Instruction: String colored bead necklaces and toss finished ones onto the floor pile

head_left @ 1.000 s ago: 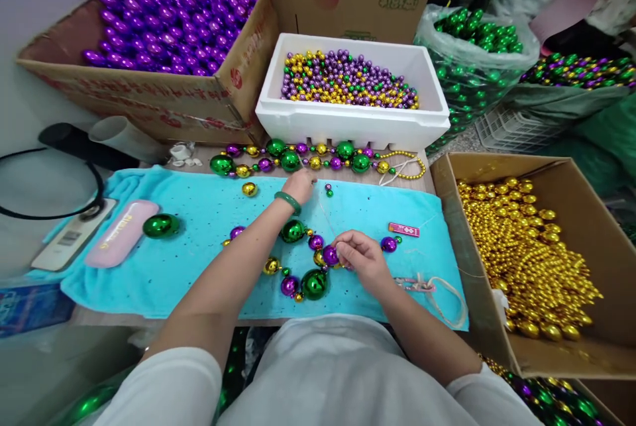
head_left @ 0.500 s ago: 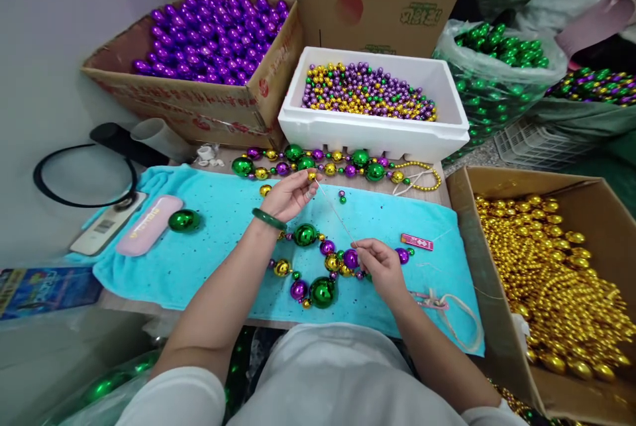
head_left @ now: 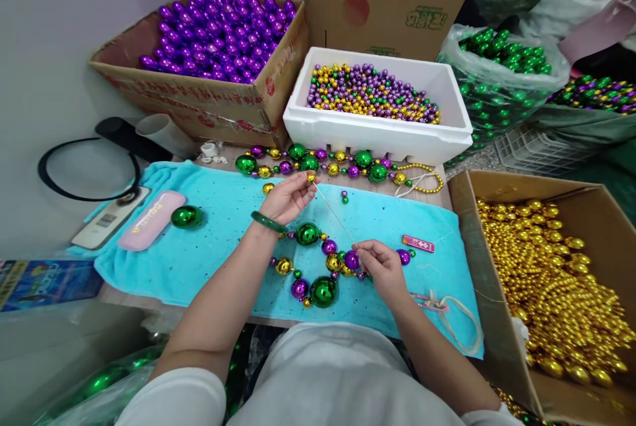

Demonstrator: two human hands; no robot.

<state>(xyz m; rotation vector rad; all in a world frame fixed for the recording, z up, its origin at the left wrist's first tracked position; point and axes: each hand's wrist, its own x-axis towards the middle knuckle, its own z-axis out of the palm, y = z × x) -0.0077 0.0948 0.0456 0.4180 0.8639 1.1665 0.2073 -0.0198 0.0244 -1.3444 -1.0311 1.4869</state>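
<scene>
My left hand [head_left: 291, 197], a green bangle [head_left: 269, 221] on its wrist, pinches a small gold bead [head_left: 311, 178] between thumb and fingertips. From that bead a thin, taut string [head_left: 336, 216] slants down to my right hand [head_left: 380, 267], whose fingers are closed on its lower end. Whether that end is a needle or plain thread is too fine to tell. Below and between my hands lies a bead strand of purple, gold and green balls, with a large green ball [head_left: 323, 291] at the front. My right hand partly covers the strand.
A blue towel [head_left: 213, 260] covers the table. Behind it stand a box of purple beads [head_left: 196, 98] and a white foam box [head_left: 377, 138] of small beads. A finished-looking garland [head_left: 309, 163] lies before them. At right is a carton [head_left: 501, 320] of gold beads; a pink case [head_left: 149, 224] lies left.
The view has shifted slightly. Both hands keep nearly the same pose, with the bead and the taut string still held between them.
</scene>
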